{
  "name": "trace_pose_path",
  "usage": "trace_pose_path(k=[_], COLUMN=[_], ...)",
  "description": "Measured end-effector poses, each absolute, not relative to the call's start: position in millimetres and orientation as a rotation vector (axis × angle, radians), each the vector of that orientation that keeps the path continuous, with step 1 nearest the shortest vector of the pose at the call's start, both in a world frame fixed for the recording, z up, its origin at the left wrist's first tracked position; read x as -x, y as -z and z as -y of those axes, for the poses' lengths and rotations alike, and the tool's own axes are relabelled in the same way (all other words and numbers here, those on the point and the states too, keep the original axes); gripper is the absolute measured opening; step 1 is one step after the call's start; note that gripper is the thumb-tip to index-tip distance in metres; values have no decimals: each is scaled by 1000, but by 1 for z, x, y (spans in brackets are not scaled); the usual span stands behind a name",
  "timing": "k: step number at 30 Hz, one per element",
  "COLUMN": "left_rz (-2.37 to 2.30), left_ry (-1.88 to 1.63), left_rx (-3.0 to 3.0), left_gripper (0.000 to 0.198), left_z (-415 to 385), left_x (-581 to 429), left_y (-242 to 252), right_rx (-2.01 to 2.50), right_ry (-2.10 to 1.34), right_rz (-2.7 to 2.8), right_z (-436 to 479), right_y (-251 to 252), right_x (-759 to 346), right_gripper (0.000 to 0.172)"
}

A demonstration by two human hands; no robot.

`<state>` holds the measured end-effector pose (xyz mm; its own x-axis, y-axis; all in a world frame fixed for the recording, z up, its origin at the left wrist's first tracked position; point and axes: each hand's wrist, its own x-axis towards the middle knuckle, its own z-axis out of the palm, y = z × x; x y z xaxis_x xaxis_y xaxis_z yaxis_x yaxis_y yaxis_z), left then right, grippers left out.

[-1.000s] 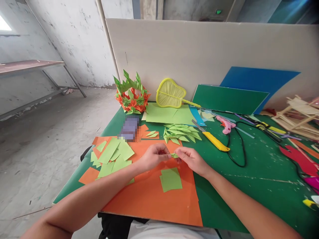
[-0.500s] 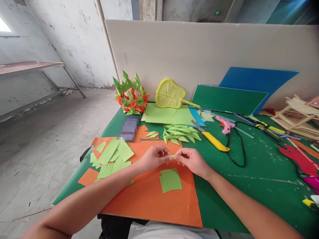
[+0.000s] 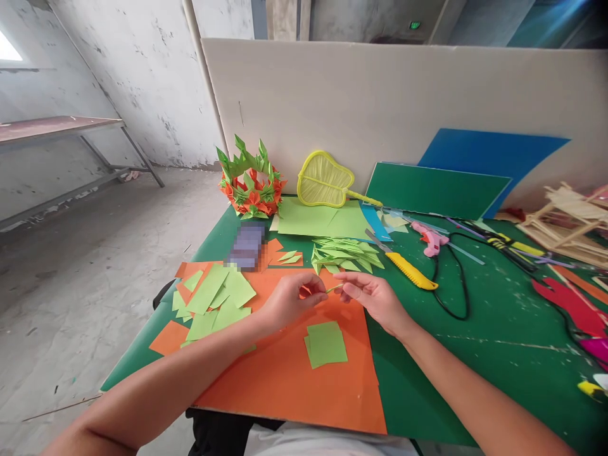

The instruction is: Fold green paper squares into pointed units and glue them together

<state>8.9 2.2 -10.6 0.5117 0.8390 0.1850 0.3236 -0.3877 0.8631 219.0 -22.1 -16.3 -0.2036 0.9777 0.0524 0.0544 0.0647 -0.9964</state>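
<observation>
My left hand (image 3: 291, 299) and my right hand (image 3: 371, 297) meet above a large orange sheet (image 3: 304, 373) on the green table (image 3: 494, 329). Both pinch a small folded light-green paper piece (image 3: 332, 289) held between their fingertips. Just below the hands lie two or three stacked green paper squares (image 3: 327, 343). A pile of folded green paper points (image 3: 344, 253) lies just beyond the hands. Loose green paper squares (image 3: 216, 297) spread to the left of my left hand.
An orange-and-green paper crown (image 3: 249, 180), a yellow plastic fan (image 3: 325, 180) and green sheets (image 3: 323, 218) stand at the back. A yellow utility knife (image 3: 408, 269), pink glue gun (image 3: 430, 237) with black cord, wooden sticks (image 3: 565, 221) and coloured boards (image 3: 475, 161) lie to the right.
The hands have lifted slightly and moved a little apart. The folded green piece now shows as a thin strip between the fingertips, and my right hand has opened out somewhat.
</observation>
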Motion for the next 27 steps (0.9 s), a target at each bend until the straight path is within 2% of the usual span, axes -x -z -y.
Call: trace_pose_path(k=[6, 11, 27], left_rz=[-902, -898, -940], left_ry=[-764, -709, -669], left_rx=[-1553, -1379, -1342], left_gripper=[28, 35, 42], left_z=[-3, -2, 1], left_x=[-13, -14, -17], left_y=[18, 17, 11], right_rx=[1120, 1107, 1093], right_ry=[-1181, -1178, -1069], right_rz=[1406, 1381, 1465], right_z=[25, 25, 31], right_y=[17, 18, 13], right_x=[-215, -214, -211], right_gripper=[22, 29, 23])
